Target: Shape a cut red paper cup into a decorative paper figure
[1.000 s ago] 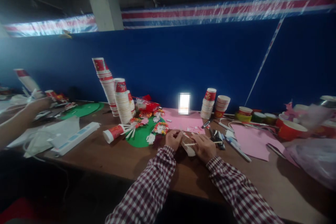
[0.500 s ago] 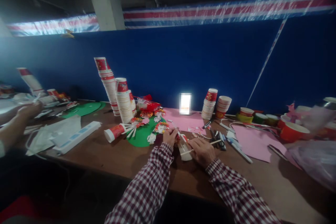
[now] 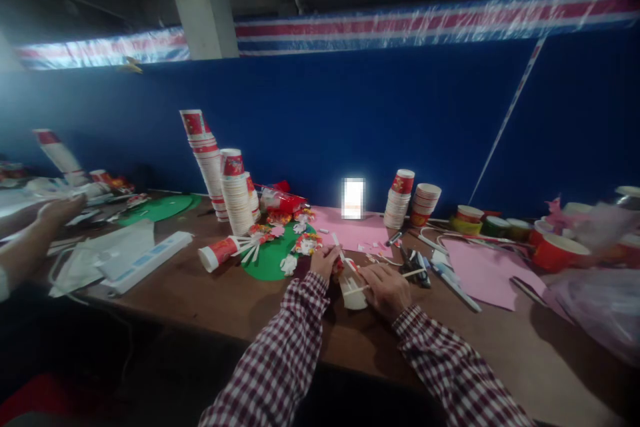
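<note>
A paper cup piece (image 3: 354, 298), pale inside with red printed parts, lies between my hands just above the table. My left hand (image 3: 325, 263) is closed in a pinch at its far end, where a narrow white paper strip (image 3: 337, 240) sticks up past the fingertips. From the right, my right hand (image 3: 386, 288) grips the same piece, its fingers bent over the side. A thin pale stick (image 3: 413, 273) runs beneath or through the right hand and crosses the piece. The palms and most fingertips are hidden.
Stacked paper cups (image 3: 235, 193) stand left, near a tipped cup (image 3: 218, 253) with cut strips. A green sheet (image 3: 265, 265) holds paper flowers. Pens (image 3: 457, 288), pink paper (image 3: 493, 270) and a plastic bag (image 3: 600, 307) lie right. Another person's hand (image 3: 60, 211) is far left.
The white strip by my left fingertips stands a little higher, and the cup piece has shifted slightly. My hands barely move. The other person's hand has turned and stretched out.
</note>
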Available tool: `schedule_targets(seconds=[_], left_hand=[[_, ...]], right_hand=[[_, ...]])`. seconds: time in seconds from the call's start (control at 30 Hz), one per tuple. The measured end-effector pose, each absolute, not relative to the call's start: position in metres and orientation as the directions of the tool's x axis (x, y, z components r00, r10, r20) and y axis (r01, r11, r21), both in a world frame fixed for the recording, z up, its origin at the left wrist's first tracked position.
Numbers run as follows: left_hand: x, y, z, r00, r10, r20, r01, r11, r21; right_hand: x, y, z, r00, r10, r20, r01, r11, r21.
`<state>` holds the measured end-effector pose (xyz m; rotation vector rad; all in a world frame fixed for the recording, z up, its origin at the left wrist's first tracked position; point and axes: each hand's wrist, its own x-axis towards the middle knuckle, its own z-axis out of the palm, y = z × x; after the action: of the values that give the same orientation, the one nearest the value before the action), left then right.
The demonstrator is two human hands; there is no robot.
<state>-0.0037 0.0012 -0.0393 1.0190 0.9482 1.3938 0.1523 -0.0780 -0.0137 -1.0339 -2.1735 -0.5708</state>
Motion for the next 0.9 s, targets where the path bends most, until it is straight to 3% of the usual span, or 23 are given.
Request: schedule_targets(seconds=[0.9], left_hand=[[-0.0086, 0.0064, -0.0423, 0.030, 0.998, 0.049, -0.271, -0.039, 0.962]], right_hand=[[0.1517, -0.0781, -0.0155, -0.487, 0.513, 0.707, 0.794, 0.597, 0.114]])
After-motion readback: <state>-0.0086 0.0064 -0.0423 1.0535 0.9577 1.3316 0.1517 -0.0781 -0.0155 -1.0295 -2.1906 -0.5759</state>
